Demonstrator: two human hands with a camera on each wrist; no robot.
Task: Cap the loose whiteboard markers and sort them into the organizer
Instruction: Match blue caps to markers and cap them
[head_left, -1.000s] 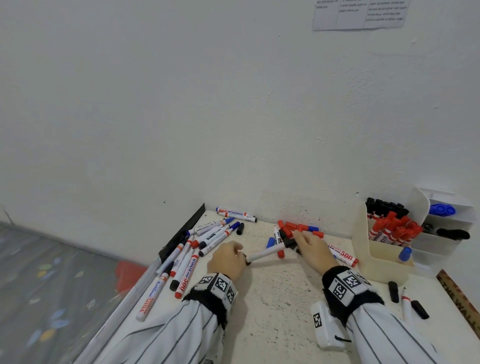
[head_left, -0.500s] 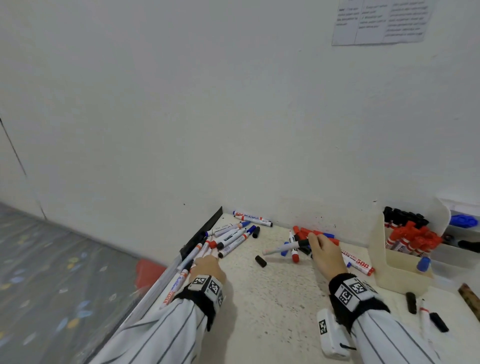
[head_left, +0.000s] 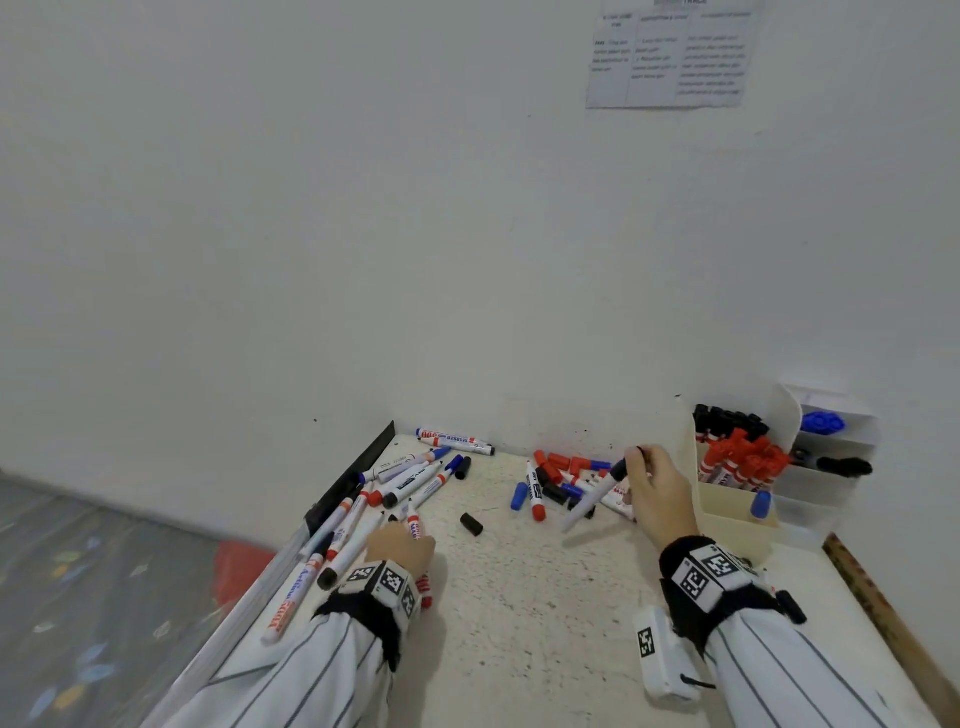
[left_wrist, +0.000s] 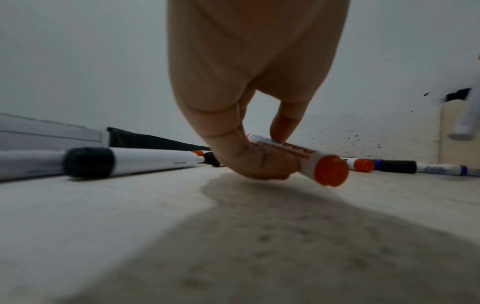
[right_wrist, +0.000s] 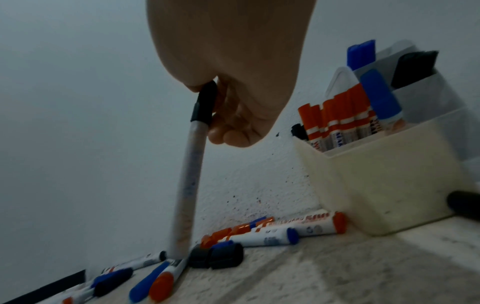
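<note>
The black-capped marker (head_left: 597, 496) hangs tilted in the air over the middle heap, cap end up, its white barrel slanting down toward the loose caps and markers (head_left: 558, 480) that lie against the wall. The right hand (head_left: 657, 491) has its grip closed round the black cap end, thumb and curled fingers (right_wrist: 233, 131) pinching it, as the right wrist view shows. Just right of that hand stands the cream organizer (head_left: 727, 512), with red-capped markers (head_left: 740, 460) and black-capped ones upright in its front compartment; a blue-capped one leans at its front corner, and white compartments behind hold blue and black things.

At the left of the surface (head_left: 530, 597), the left hand (head_left: 402, 545) rests low, its grip closed on a red-ended marker (left_wrist: 306, 160), thumb and fingertip pinching the barrel just above the surface. Around it lies a fan of markers (head_left: 384, 493) beside the black edge strip. A single black cap (head_left: 471, 525) lies alone between the two hands, well apart from both. A printed sheet (head_left: 670, 52) is stuck high on the wall.
</note>
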